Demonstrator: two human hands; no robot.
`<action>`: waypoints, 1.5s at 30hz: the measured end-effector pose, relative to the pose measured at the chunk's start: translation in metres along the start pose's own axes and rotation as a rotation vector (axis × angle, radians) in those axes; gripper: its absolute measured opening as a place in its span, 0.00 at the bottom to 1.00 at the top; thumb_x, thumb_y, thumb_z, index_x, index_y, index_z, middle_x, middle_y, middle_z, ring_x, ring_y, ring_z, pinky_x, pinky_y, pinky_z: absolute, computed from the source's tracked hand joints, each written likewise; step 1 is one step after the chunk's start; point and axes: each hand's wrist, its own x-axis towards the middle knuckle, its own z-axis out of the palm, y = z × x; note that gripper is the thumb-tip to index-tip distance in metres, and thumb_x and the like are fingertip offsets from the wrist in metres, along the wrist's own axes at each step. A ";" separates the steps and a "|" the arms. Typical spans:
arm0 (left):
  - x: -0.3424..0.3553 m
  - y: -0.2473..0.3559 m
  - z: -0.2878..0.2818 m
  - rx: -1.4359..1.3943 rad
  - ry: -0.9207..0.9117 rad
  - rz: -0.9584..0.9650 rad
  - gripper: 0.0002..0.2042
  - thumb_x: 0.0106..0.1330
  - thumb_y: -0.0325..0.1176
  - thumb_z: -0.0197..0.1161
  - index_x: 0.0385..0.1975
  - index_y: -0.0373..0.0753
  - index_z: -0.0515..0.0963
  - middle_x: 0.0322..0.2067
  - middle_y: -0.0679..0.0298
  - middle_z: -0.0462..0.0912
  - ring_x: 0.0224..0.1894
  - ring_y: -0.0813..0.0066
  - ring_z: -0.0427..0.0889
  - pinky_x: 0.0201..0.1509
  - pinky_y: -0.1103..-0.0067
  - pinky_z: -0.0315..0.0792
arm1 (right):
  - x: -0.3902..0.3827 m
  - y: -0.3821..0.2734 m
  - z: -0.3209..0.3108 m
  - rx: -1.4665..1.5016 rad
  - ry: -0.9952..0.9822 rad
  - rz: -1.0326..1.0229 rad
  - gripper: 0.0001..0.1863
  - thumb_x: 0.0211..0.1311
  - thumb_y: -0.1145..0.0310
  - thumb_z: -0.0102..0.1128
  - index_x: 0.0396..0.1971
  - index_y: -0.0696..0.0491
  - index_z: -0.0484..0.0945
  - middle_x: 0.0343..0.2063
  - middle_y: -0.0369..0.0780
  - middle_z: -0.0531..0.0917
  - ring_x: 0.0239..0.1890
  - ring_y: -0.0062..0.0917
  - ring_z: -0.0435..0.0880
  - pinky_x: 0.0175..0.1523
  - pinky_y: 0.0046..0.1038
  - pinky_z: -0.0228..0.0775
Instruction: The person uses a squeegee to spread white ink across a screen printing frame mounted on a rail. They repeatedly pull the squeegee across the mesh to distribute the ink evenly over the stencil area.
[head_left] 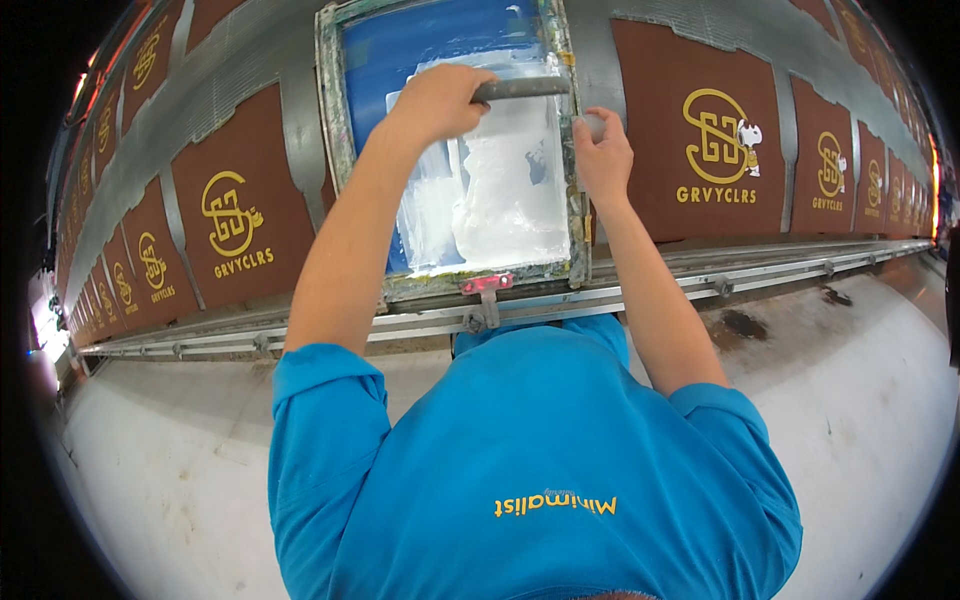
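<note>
A screen-printing frame (336, 100) with paint-stained edges lies in front of me, its blue mesh (395, 45) partly covered by thick white ink (505, 200). My left hand (440, 103) is closed round the left end of a grey squeegee (525, 88), which lies crosswise over the inked mesh. Beside the frame's right rail is my right hand (604, 158), fingers curled, with a small pale grey piece (593, 126) between thumb and fingers. What that piece is cannot be made out. The squeegee's lower edge is hard to see.
Brown printed fabric panels (240, 195) line the long grey table to the left, and more brown panels (700, 130) lie to the right. A metal rail (650, 297) runs along the near table edge, with a pink-marked clamp (487, 285) at the frame. Pale floor (850, 400) shows behind me, dark-stained near the rail.
</note>
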 end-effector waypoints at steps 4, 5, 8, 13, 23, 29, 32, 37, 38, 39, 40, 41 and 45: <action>0.031 -0.008 -0.007 0.083 -0.030 -0.020 0.14 0.67 0.41 0.70 0.51 0.49 0.86 0.39 0.60 0.90 0.45 0.56 0.87 0.49 0.64 0.79 | 0.015 0.007 -0.002 -0.044 0.009 -0.033 0.22 0.69 0.54 0.69 0.55 0.53 0.82 0.39 0.44 0.86 0.42 0.31 0.84 0.52 0.35 0.75; 0.036 -0.007 -0.012 0.099 -0.044 -0.006 0.13 0.67 0.41 0.70 0.50 0.49 0.86 0.37 0.61 0.89 0.44 0.57 0.87 0.48 0.64 0.78 | 0.028 0.010 -0.002 -0.117 0.149 -0.273 0.23 0.69 0.54 0.70 0.55 0.54 0.83 0.42 0.45 0.86 0.45 0.33 0.84 0.54 0.37 0.74; 0.033 -0.019 -0.003 0.095 -0.029 -0.013 0.10 0.66 0.44 0.70 0.44 0.51 0.87 0.34 0.64 0.89 0.41 0.58 0.87 0.46 0.63 0.79 | 0.062 -0.055 -0.007 -0.118 0.180 -0.869 0.22 0.65 0.54 0.74 0.52 0.53 0.86 0.41 0.45 0.87 0.46 0.39 0.85 0.55 0.41 0.74; 0.031 -0.013 -0.004 0.138 0.041 -0.058 0.09 0.65 0.45 0.71 0.41 0.54 0.88 0.33 0.66 0.89 0.39 0.58 0.88 0.44 0.61 0.80 | 0.083 -0.091 0.020 -0.597 -0.334 -0.801 0.15 0.60 0.57 0.77 0.39 0.51 0.86 0.33 0.41 0.87 0.45 0.41 0.86 0.51 0.43 0.74; -0.110 0.034 0.107 -0.060 0.203 0.019 0.08 0.61 0.38 0.72 0.40 0.55 0.90 0.33 0.60 0.88 0.38 0.56 0.89 0.42 0.58 0.79 | -0.074 -0.013 -0.024 -0.455 -0.362 -0.867 0.13 0.46 0.68 0.76 0.32 0.48 0.81 0.31 0.39 0.83 0.39 0.38 0.83 0.47 0.41 0.72; -0.027 0.011 0.018 0.017 -0.233 -0.126 0.14 0.61 0.51 0.73 0.41 0.54 0.89 0.36 0.61 0.91 0.44 0.55 0.89 0.48 0.61 0.82 | 0.029 -0.072 -0.010 -0.631 -0.631 -0.736 0.17 0.59 0.52 0.75 0.33 0.50 0.82 0.32 0.43 0.87 0.39 0.44 0.88 0.44 0.47 0.77; 0.021 -0.014 -0.011 0.145 -0.022 -0.083 0.16 0.58 0.52 0.74 0.42 0.53 0.89 0.36 0.61 0.91 0.44 0.55 0.89 0.48 0.60 0.82 | 0.093 -0.088 0.020 -0.593 -0.455 -0.876 0.18 0.60 0.51 0.75 0.35 0.51 0.83 0.33 0.44 0.87 0.40 0.44 0.87 0.45 0.45 0.78; 0.013 0.002 0.016 0.199 0.144 -0.134 0.12 0.60 0.48 0.72 0.41 0.56 0.90 0.36 0.64 0.91 0.42 0.56 0.90 0.45 0.62 0.82 | 0.078 -0.079 0.021 -0.586 -0.329 -0.852 0.16 0.57 0.55 0.77 0.34 0.50 0.82 0.31 0.43 0.86 0.38 0.44 0.86 0.43 0.46 0.77; 0.001 0.010 0.029 0.148 0.102 -0.154 0.11 0.61 0.49 0.72 0.42 0.57 0.90 0.37 0.64 0.91 0.42 0.56 0.90 0.45 0.62 0.82 | 0.061 -0.064 0.015 -0.573 -0.333 -0.861 0.15 0.56 0.57 0.77 0.33 0.50 0.82 0.30 0.43 0.85 0.38 0.44 0.86 0.43 0.46 0.76; -0.019 0.017 0.044 0.098 0.074 -0.184 0.11 0.63 0.49 0.72 0.43 0.59 0.90 0.38 0.64 0.91 0.43 0.57 0.89 0.44 0.62 0.81 | 0.039 -0.054 0.009 -0.559 -0.338 -0.887 0.14 0.54 0.59 0.78 0.32 0.50 0.81 0.30 0.42 0.85 0.37 0.43 0.85 0.42 0.46 0.75; -0.039 0.027 0.059 0.086 0.086 -0.222 0.11 0.63 0.47 0.72 0.44 0.59 0.90 0.39 0.64 0.91 0.42 0.56 0.90 0.45 0.62 0.82 | 0.019 -0.038 0.006 -0.509 -0.295 -0.904 0.13 0.51 0.62 0.77 0.30 0.49 0.80 0.29 0.41 0.84 0.36 0.42 0.84 0.41 0.46 0.74; -0.058 0.035 0.072 0.102 0.100 -0.169 0.12 0.62 0.44 0.72 0.45 0.58 0.90 0.39 0.64 0.91 0.42 0.56 0.90 0.46 0.61 0.82 | -0.005 -0.022 0.002 -0.456 -0.246 -0.920 0.13 0.49 0.65 0.77 0.29 0.49 0.79 0.28 0.41 0.82 0.35 0.41 0.83 0.41 0.45 0.73; -0.129 0.052 0.113 -0.004 0.179 -0.020 0.24 0.49 0.27 0.74 0.51 0.47 0.87 0.48 0.66 0.89 0.50 0.62 0.88 0.56 0.66 0.78 | -0.083 -0.009 -0.031 -0.425 -0.354 -0.846 0.16 0.50 0.64 0.77 0.36 0.53 0.82 0.33 0.42 0.83 0.39 0.41 0.83 0.47 0.42 0.73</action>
